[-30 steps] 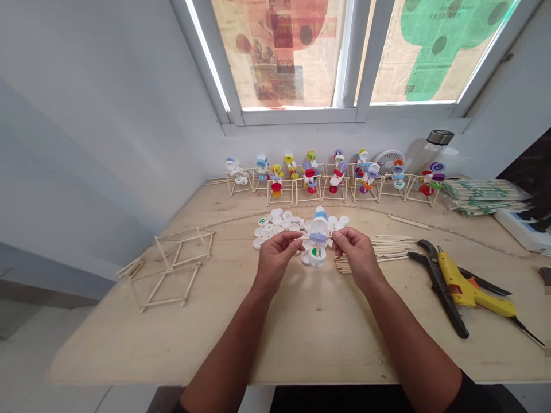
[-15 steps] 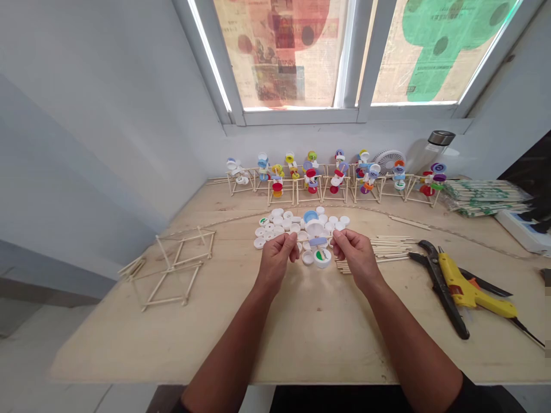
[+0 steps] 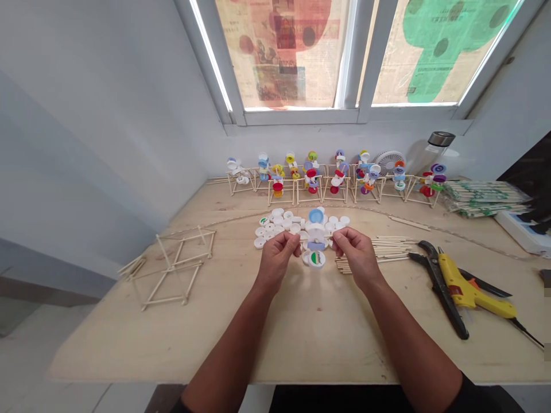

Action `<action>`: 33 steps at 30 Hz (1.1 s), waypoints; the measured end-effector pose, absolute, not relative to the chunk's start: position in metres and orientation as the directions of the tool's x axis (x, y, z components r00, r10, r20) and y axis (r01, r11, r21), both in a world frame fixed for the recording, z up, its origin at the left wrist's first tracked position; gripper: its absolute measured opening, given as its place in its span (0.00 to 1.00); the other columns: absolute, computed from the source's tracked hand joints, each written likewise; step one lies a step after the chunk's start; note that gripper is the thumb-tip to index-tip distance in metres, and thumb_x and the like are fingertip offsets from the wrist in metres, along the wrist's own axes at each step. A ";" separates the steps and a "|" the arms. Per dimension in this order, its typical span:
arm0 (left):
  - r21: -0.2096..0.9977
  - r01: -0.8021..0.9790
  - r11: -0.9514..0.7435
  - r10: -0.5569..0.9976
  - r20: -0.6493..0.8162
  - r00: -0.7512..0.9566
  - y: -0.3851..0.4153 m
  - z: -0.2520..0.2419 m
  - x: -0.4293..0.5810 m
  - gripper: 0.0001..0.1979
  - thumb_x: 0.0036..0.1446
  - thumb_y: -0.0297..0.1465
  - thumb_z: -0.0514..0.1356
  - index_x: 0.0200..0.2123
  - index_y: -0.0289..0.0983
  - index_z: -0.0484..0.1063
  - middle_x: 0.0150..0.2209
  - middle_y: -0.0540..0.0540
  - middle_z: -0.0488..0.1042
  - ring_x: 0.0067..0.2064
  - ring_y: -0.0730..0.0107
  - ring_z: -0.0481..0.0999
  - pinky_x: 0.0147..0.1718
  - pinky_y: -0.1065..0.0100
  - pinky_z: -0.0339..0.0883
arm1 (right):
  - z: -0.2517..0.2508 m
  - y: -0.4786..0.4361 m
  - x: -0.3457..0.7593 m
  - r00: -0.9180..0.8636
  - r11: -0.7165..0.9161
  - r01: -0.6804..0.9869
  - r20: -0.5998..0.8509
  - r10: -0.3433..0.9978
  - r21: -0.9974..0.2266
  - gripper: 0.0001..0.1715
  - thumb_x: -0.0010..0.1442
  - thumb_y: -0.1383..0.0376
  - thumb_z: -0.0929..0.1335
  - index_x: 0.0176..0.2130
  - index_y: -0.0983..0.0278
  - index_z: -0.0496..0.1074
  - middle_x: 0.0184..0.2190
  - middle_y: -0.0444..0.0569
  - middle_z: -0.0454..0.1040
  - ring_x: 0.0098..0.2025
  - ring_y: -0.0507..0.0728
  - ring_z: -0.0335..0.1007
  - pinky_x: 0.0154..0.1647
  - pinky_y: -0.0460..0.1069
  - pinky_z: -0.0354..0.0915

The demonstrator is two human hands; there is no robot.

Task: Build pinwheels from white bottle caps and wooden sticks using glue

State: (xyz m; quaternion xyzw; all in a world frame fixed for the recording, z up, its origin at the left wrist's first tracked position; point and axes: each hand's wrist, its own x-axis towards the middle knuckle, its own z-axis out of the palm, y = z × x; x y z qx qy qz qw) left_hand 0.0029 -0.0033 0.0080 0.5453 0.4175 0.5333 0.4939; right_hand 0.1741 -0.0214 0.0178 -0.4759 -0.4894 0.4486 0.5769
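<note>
Between my hands hangs a bottle-cap wheel, made of blue, white, lilac and green-marked white caps around a thin wooden stick. My left hand pinches the stick's left end between thumb and forefinger. The right end is pinched the same way by my right hand. Behind and below the wheel, loose white bottle caps lie in a cluster on the wooden table. The wheel hides part of that cluster.
Stick frames stand at left. Finished cap wheels on frames line the back. Right of my hand lie loose wooden sticks, black-handled cutters and a yellow glue gun. Behind are bagged sticks, a bottle and a fan.
The wheel has turned a little on its stick and now hangs straighter, with the blue cap at the top and the green-marked cap shifted left. Both hands have barely moved.
</note>
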 end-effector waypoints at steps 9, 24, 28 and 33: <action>0.969 -0.192 -0.156 0.984 0.170 0.054 -0.002 0.007 0.000 0.09 0.43 0.33 0.67 0.27 0.35 0.72 0.26 0.50 0.72 0.29 0.73 0.70 0.31 0.71 0.65 | 0.018 -0.021 0.176 0.094 0.230 -0.156 0.217 0.972 -0.961 0.10 0.51 0.60 0.70 0.34 0.63 0.72 0.25 0.44 0.73 0.27 0.51 0.67 0.31 0.47 0.64; 0.980 -0.088 -0.179 0.979 0.186 0.083 -0.002 0.005 -0.001 0.18 0.53 0.38 0.58 0.16 0.36 0.65 0.17 0.51 0.65 0.24 0.75 0.64 0.28 0.71 0.59 | 0.017 -0.022 0.176 0.098 0.181 0.046 0.184 0.978 -0.982 0.19 0.55 0.55 0.67 0.20 0.65 0.67 0.14 0.40 0.63 0.18 0.47 0.54 0.19 0.44 0.52; 0.990 -0.053 -0.128 0.986 0.132 0.097 -0.004 0.005 0.001 0.24 0.55 0.41 0.56 0.11 0.37 0.61 0.12 0.53 0.57 0.18 0.76 0.58 0.22 0.70 0.53 | 0.016 -0.024 0.175 0.093 0.171 0.110 0.181 0.979 -0.979 0.25 0.57 0.54 0.65 0.16 0.65 0.64 0.10 0.39 0.57 0.16 0.47 0.51 0.18 0.44 0.48; 0.994 -0.047 -0.102 0.990 0.106 0.094 -0.005 0.008 0.003 0.27 0.55 0.44 0.54 0.09 0.37 0.56 0.11 0.53 0.55 0.17 0.76 0.56 0.21 0.69 0.50 | 0.016 -0.023 0.176 0.098 0.152 0.137 0.166 0.981 -0.979 0.26 0.57 0.54 0.65 0.15 0.65 0.63 0.10 0.38 0.56 0.15 0.47 0.50 0.18 0.45 0.46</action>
